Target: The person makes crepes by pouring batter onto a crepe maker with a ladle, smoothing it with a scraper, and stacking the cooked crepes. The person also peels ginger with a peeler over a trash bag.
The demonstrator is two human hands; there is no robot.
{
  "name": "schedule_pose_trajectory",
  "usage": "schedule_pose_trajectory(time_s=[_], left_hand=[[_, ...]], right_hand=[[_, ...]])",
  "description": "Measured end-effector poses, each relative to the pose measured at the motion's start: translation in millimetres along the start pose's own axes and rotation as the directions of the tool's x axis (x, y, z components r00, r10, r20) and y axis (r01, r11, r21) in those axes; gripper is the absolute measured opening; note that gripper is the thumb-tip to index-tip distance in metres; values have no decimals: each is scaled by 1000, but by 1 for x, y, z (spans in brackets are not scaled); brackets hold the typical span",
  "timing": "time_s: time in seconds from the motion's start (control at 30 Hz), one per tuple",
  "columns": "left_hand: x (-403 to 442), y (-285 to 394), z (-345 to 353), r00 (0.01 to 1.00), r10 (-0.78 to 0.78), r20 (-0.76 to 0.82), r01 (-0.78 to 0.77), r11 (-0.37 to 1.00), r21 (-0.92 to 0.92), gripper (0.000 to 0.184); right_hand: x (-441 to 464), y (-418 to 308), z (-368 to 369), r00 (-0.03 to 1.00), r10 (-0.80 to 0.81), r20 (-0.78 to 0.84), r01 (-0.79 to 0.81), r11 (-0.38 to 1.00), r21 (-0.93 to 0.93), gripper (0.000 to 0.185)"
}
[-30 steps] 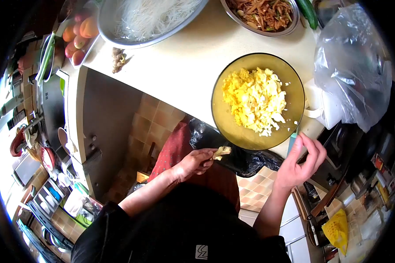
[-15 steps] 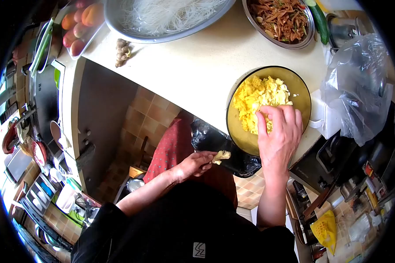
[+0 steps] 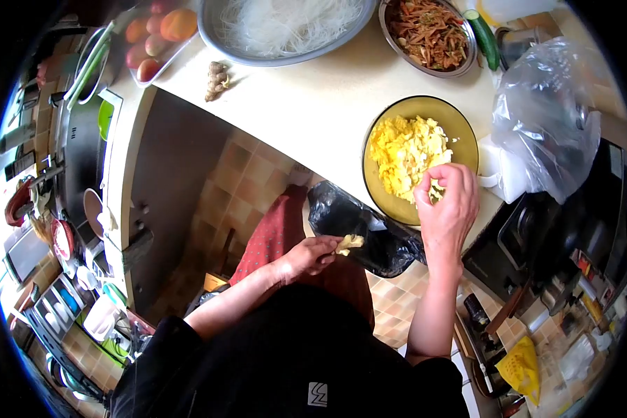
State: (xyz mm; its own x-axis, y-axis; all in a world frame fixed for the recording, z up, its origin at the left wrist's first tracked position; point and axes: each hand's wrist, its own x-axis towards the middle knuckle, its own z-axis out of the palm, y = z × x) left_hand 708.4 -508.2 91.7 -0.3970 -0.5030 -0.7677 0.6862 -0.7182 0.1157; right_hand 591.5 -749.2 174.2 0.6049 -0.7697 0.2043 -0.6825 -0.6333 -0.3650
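Observation:
My left hand (image 3: 309, 256) is closed around a pale, knobbly piece of ginger (image 3: 349, 243), which sticks out past the thumb and fingertips. Below that piece, a bin lined with a black plastic bag (image 3: 352, 219) stands against the counter. Over the near right side of an amber glass bowl (image 3: 460, 129) is my right hand (image 3: 453, 202), its thumb and forefinger brought together in a pinch. Whatever lies between those fingertips cannot be made out. Yellow scrambled egg (image 3: 404, 150) in small pieces fills much of the bowl.
Along the counter (image 3: 292, 104) are a basin of glass noodles (image 3: 285, 28), a bowl of brown shredded food (image 3: 428, 35), a cucumber (image 3: 484, 42) and a ginger root (image 3: 217, 81). A clear plastic bag (image 3: 543, 125) sits right of the egg; fruit (image 3: 153, 45) lies in a tray at left.
The view has shifted a little. My right thumb and forefinger, apart at the egg before, have come together and drawn back slightly toward me. My left hand keeps its hold on the ginger.

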Motion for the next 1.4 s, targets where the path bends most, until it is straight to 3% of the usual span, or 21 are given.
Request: schedule_pose_trajectory(time_s=[0.1, 0.23, 0.27, 0.43, 0.57, 0.67, 0.77, 0.87, 1.0, 1.03, 1.13, 1.2, 1.23, 1.27, 1.37, 1.4], left_hand=[[-4, -2, 2, 999, 42, 20, -42, 999, 11, 36], [-8, -7, 2, 997, 49, 51, -49, 999, -2, 36], [-11, -7, 5, 998, 53, 46, -53, 999, 7, 35], [-21, -8, 12, 994, 85, 70, -88, 995, 41, 35], [-24, -14, 8, 990, 121, 68, -122, 992, 14, 33], [-25, -18, 5, 988, 139, 60, -137, 990, -39, 28], [-26, -17, 5, 983, 154, 96, -150, 987, -49, 22], [-33, -11, 13, 979, 174, 106, -174, 985, -16, 23], [-30, -11, 14, 973, 191, 125, -190, 982, -24, 18], [-29, -11, 14, 978, 183, 103, -182, 983, -18, 18], [-27, -14, 11, 968, 220, 120, -213, 975, -67, 18], [-33, -10, 19, 973, 221, 68, -216, 973, -83, 16], [-32, -11, 20, 974, 219, 52, -213, 972, -98, 16], [-30, -12, 20, 975, 218, 34, -213, 970, -113, 17], [-27, -14, 20, 981, 192, 27, -188, 975, -122, 18], [-24, -17, 18, 981, 191, 28, -187, 976, -108, 18]], right_hand=[[-26, -5, -25, 990, 131, -56, -126, 988, 95, 22], [-36, -20, -40, 988, 136, -67, -127, 983, 133, 17], [-34, -15, -30, 992, 65, -111, -52, 992, 116, 15], [-8, -4, 6, 998, -28, -54, 26, 999, -22, 9], [-1, 0, 25, 999, -33, 40, 36, 997, -69, 7], [-1, 2, 32, 998, -66, 25, 70, 969, -237, 10], [-7, 4, 30, 998, -64, 19, 66, 983, -169, 13], [-20, -3, 5, 992, -28, -122, 21, 998, -53, 18], [-59, -18, -29, 955, 243, -170, -179, 930, 322, 23], [-73, -24, -36, 948, 213, -235, -110, 916, 386, 24], [-124, -49, -43, 935, 294, -198, -170, 862, 477, 21], [-159, -41, -16, 979, 99, -180, -21, 919, 393, 17], [-168, -44, -22, 998, 66, 16, -68, 967, 244, 16], [-181, -33, -16, 997, 71, 27, -75, 971, 228, 15], [-188, 7, -25, 931, 293, -218, -249, 946, 208, 8], [-182, 22, -34, 902, 287, -322, -276, 958, 80, 9]])
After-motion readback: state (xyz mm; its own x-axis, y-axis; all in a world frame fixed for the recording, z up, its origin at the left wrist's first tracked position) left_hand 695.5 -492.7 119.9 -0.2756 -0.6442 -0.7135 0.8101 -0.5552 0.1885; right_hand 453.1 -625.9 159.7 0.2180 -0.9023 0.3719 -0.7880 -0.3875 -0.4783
